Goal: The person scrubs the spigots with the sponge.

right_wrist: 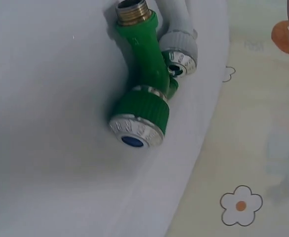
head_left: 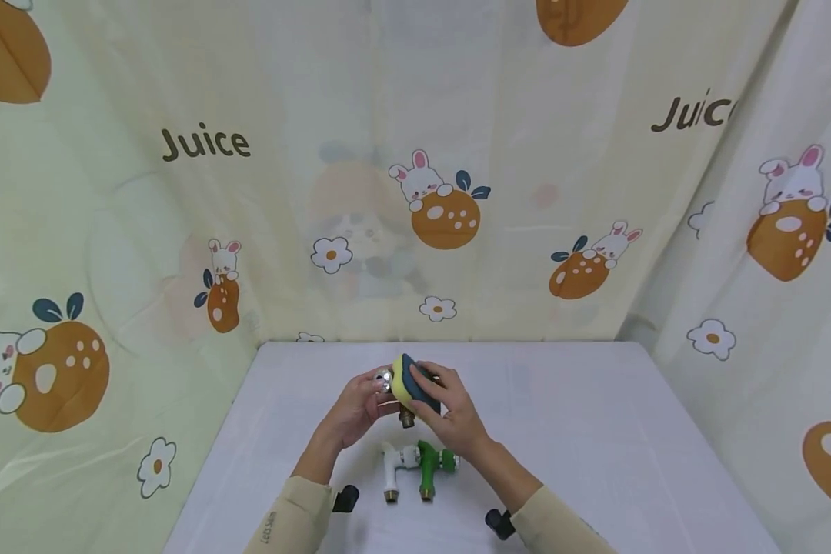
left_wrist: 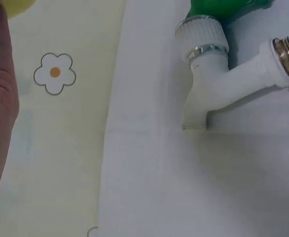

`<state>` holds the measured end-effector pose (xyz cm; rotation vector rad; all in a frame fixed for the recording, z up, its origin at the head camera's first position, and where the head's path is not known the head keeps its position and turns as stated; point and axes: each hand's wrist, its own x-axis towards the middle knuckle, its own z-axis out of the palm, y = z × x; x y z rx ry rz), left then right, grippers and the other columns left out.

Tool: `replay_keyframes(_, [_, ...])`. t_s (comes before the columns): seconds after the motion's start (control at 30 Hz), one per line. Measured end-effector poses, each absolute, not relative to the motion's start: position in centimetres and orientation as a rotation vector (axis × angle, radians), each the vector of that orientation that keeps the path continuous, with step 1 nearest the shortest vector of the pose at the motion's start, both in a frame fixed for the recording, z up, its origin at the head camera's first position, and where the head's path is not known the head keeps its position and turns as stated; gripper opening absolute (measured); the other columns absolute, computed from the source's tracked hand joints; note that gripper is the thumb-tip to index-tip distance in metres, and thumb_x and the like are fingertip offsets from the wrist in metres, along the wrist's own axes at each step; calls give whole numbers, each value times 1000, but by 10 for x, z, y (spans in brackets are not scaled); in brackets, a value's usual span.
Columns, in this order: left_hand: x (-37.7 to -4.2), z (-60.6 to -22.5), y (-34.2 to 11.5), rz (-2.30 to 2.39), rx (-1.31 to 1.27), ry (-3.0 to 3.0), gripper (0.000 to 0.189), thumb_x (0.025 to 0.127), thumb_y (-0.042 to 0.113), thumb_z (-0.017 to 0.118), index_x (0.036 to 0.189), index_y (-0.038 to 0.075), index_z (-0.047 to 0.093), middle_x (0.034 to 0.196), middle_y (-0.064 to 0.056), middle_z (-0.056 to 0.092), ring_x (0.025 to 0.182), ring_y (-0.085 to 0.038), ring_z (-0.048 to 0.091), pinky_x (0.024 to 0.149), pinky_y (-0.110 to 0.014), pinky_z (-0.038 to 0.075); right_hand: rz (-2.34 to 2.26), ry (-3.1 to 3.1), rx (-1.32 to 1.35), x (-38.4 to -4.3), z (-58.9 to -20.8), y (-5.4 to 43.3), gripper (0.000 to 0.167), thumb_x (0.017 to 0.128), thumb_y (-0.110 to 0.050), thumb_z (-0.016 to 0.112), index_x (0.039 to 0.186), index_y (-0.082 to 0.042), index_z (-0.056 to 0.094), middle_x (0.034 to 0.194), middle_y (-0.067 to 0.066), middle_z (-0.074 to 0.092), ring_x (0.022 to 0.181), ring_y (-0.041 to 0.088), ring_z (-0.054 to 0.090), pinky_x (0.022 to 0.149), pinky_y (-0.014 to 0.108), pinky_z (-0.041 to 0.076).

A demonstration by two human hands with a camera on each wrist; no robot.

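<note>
While working in the air above the smooth white table (head_left: 561, 431), keep firm hold of the shiny silver metal tap (head_left: 384, 380). Location of the tap: raised between both hands, largely hidden behind fingers and sponge, brass-coloured threaded end (head_left: 406, 418) showing below.

Left hand (head_left: 355, 408): thumb and fingers closed around the tap near its knob. Right hand (head_left: 458, 415): thumb and fingers clasping one thick two-layer sponge of yellow foam and dark blue scouring material (head_left: 407, 377), yellow side towards the tap. Exact line of contact: not visible.

Step in hand, by judgement: rubbing the metal down. For good results, mould the soft foam around the curves, turn the tap a little between strokes, and ease off near the threads to avoid tearing.

Lying below, close side by side: one white plastic-looking tap (head_left: 392, 471), one glossy green tap (head_left: 426, 469).
</note>
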<state>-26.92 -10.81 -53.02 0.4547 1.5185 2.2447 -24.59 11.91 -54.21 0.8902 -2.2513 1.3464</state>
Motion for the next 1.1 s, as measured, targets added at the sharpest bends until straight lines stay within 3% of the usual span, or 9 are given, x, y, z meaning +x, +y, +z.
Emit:
replay_keyframes(0.2, [-267, -531, -117, 2181, 545, 1475, 37, 104, 14, 43, 136, 8, 61, 115, 0, 73, 100, -14, 71, 94, -32, 58, 1231, -2276, 947, -246, -534, 118, 53, 98, -19, 71, 150, -17, 57, 155, 16, 47, 137, 32, 44, 102, 57, 51])
replay_keyframes(0.4, [-267, -532, -115, 2151, 509, 1528, 48, 100, 16, 50, 148, 6, 54, 121, 0, 70, 106, -15, 67, 100, -34, 54, 1156, -2313, 852, -248, -532, 117, 52, 98, -19, 71, 149, -18, 59, 154, 15, 49, 136, 33, 45, 101, 59, 52])
replay_keyframes(0.67, [-264, -529, -112, 2151, 444, 1580, 69, 95, 6, 61, 159, 6, 36, 133, -7, 60, 118, -16, 67, 104, -34, 55, 1150, -2340, 706, -253, -536, 118, 53, 102, -25, 67, 153, -17, 54, 151, 18, 50, 133, 33, 46, 98, 54, 54])
replay_keyframes(0.9, [-266, -527, -115, 2153, 452, 1780, 72, 94, 3, 70, 158, 14, 41, 132, -8, 58, 116, -15, 68, 100, -28, 56, 1276, -2242, 776, -249, -546, 121, 56, 98, -17, 67, 153, -18, 54, 151, 9, 50, 132, 26, 45, 98, 46, 53])
replay_keyframes(1.1, [-268, -525, -117, 2126, 463, 1862, 77, 91, 3, 76, 159, 18, 42, 136, -10, 60, 127, -19, 61, 102, -26, 54, 1318, -2209, 913, -247, -547, 118, 55, 97, -15, 68, 151, -19, 57, 152, 15, 49, 134, 26, 44, 102, 45, 50])
